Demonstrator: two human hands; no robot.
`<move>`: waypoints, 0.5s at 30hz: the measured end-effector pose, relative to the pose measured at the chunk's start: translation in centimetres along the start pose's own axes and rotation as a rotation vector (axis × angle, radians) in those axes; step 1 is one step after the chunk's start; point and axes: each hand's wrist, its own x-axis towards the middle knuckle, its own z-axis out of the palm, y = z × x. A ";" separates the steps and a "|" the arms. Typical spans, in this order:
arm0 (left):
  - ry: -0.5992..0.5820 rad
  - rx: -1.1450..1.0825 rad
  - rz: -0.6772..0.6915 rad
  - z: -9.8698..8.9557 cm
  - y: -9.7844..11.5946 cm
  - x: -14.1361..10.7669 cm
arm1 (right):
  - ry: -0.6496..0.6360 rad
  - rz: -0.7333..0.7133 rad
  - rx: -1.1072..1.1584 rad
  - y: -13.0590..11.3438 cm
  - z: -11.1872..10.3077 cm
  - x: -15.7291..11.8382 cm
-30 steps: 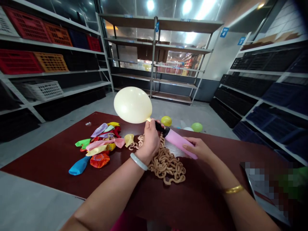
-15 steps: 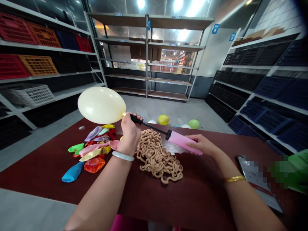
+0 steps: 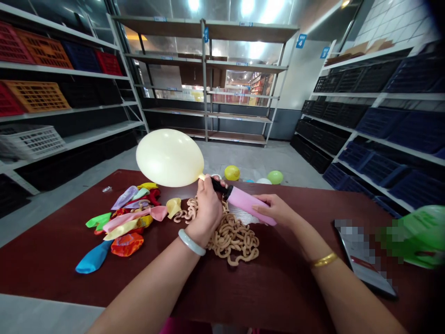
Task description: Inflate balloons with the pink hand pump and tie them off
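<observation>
A pale yellow inflated balloon point(image 3: 169, 157) sits on the nozzle end of a pink hand pump point(image 3: 245, 202). My left hand point(image 3: 209, 204) is closed round the pump's black handle and the balloon's neck; its fingers partly hide both. With my right hand point(image 3: 276, 211) I grip the pink barrel near its far end. The black rod between handle and barrel is hardly visible. Under the pump lies a pile of tan, rope-like coils point(image 3: 234, 239). Left of my left hand, flat balloons in several colours lie heaped, among them a blue balloon point(image 3: 93, 257) and an orange patterned balloon point(image 3: 127, 244).
A dark red-brown table point(image 3: 299, 278) spans the front. On its right lie a phone or tablet point(image 3: 365, 260) and a green bag point(image 3: 422, 236). Inflated balloons, one yellow point(image 3: 232, 173), rest on the floor behind. Shelves with crates point(image 3: 36, 96) stand around.
The left hand, handle and balloon have moved right, toward the barrel, so the long black rod has slid in. The view has shifted slightly. Both hands keep their hold.
</observation>
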 end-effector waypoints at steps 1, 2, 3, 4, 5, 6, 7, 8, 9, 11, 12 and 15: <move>-0.004 0.003 0.005 0.0 -0.1 0.0 | -0.001 -0.005 0.006 0.0 0.2 0.1; -0.010 0.006 0.008 -0.1 -0.1 0.0 | -0.005 -0.003 0.014 0.0 0.3 0.1; -0.017 0.011 0.006 -0.2 0.0 0.2 | -0.013 0.007 0.025 0.0 0.4 0.2; -0.018 0.016 0.004 -0.4 0.1 0.4 | -0.024 0.020 0.040 0.0 0.5 0.2; -0.014 0.021 0.000 -0.5 0.3 0.6 | -0.038 0.036 0.056 0.0 0.5 0.2; -0.005 0.024 -0.001 -0.6 0.5 0.9 | -0.055 0.052 0.072 0.0 0.4 0.2; 0.009 0.025 0.002 -0.7 0.8 1.3 | -0.069 0.066 0.085 -0.1 0.3 0.1; 0.027 0.024 0.009 -0.8 1.2 1.8 | -0.081 0.075 0.090 -0.1 0.2 0.1; 0.050 0.022 0.020 -1.0 1.7 2.2 | -0.089 0.077 0.087 -0.1 0.0 0.0; 0.089 0.015 0.040 -1.3 2.9 3.4 | -0.096 0.069 0.069 0.0 -0.4 -0.1; 0.105 0.013 0.050 -1.6 3.5 4.0 | -0.098 0.060 0.063 0.1 -0.7 -0.1; 0.146 0.010 0.090 -2.5 5.4 5.7 | -0.117 0.053 0.067 0.7 -1.7 -0.3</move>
